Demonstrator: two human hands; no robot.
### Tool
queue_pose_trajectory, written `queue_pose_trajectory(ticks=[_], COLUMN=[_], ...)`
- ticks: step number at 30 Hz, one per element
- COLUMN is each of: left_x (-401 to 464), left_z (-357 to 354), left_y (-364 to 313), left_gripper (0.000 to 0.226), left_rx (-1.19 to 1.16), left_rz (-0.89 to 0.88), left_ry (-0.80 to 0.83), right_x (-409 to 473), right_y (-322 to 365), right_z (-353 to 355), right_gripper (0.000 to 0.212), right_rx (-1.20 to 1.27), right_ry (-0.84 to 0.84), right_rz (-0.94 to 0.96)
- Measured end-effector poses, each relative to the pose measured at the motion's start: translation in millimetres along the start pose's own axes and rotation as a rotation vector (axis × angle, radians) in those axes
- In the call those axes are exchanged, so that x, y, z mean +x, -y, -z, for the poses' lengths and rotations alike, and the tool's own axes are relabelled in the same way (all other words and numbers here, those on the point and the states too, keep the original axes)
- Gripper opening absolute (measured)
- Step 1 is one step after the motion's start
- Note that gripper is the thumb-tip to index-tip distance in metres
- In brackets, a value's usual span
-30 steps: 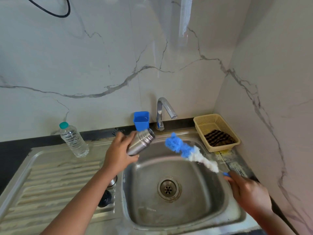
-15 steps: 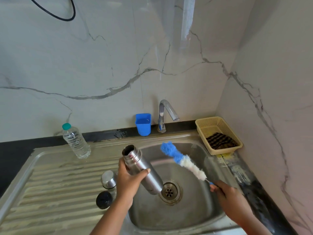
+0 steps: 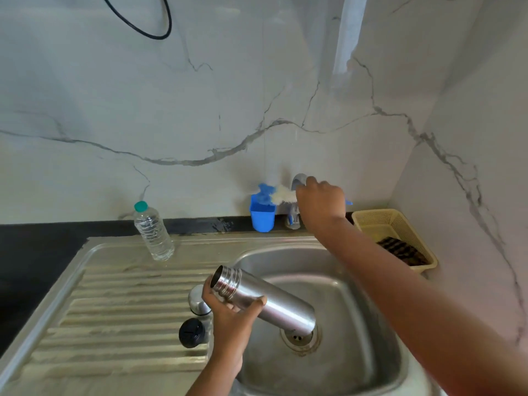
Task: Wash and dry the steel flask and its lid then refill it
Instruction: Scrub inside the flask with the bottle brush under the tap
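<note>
On the left, a clear bottle [image 3: 153, 231] with a green cap stands upright on the back edge of the ribbed drainboard [image 3: 114, 310], near the black counter strip; it is well apart from the other things. More to the right, at the edge of the drainboard beside the basin, a steel cup [image 3: 198, 300] stands mouth down, and a black lid [image 3: 191, 332] lies just in front of it; both are close to the left hand [image 3: 232, 310]. The left hand grips the flask [image 3: 264, 300] near its open neck, with the fingers and thumb curled round the threaded part; the flask is tilted, its mouth up and to the left, its bottom low over the sink [image 3: 380, 352], just above the drain [image 3: 300, 337]; whether the bottom touches the drain I cannot tell. Behind the basin, a blue cup [image 3: 263, 217] stands against the wall; the head of the brush [image 3: 275, 194], blue at the tip and white after it, lies over this cup. The right hand [image 3: 321, 201] is closed round the brush handle, whose blue end shows at the right of the hand; this hand is at the tap [image 3: 298, 180], and its fingers seem to touch the top of it. On the far right, a yellow basket [image 3: 400, 224] stands in the corner, with a dark checked cloth [image 3: 401, 251] inside it.
</note>
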State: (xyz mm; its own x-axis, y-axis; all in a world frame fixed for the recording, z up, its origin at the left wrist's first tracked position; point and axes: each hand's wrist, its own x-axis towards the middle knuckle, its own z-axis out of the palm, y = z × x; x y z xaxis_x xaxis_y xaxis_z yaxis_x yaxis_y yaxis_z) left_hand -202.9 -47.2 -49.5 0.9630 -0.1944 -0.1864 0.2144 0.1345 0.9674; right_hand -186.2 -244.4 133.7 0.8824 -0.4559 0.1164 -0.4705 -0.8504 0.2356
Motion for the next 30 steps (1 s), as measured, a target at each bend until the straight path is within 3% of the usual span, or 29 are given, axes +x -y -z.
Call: queue_pose_trajectory(ticks=[7, 11, 14, 18, 22, 30], left_x=[-3.8, -5.1, -5.1, -2.1, 2.5, 5.1], left_z=[7.5, 13.5, 16.9, 16.3, 13.7, 8.2], left_y=[1.9, 2.5, 3.9, 2.7, 5.5, 13.7], left_gripper=[0.095, 0.091, 0.083, 0.092, 0.089, 0.073], left_rx=[-0.017, 0.036, 0.066, 0.050, 0.032, 0.026], left_rz=[0.081, 0.119, 0.130, 0.144, 0.137, 0.125], left_ry=[0.024, 0.047, 0.050, 0.045, 0.059, 0.102], right_x=[39.1, 38.0, 29.9, 9.2, -14.9, 12.9], right_y=[20.7, 19.8, 11.0, -2.6, -0.7, 18.7], right_z=[-2.4, -10.4, -9.0, -11.7, -23.1, -21.0], right_gripper=[0.028, 0.027, 0.036, 0.053, 0.038, 0.032], right_rx=[-0.176, -0.152, -0.036, 0.117, 0.116, -0.065], right_ry=[0.042, 0.041, 0.035, -0.011, -0.042, 0.075], right_rz=[0.108, 0.078, -0.012, -0.100, -0.117, 0.016])
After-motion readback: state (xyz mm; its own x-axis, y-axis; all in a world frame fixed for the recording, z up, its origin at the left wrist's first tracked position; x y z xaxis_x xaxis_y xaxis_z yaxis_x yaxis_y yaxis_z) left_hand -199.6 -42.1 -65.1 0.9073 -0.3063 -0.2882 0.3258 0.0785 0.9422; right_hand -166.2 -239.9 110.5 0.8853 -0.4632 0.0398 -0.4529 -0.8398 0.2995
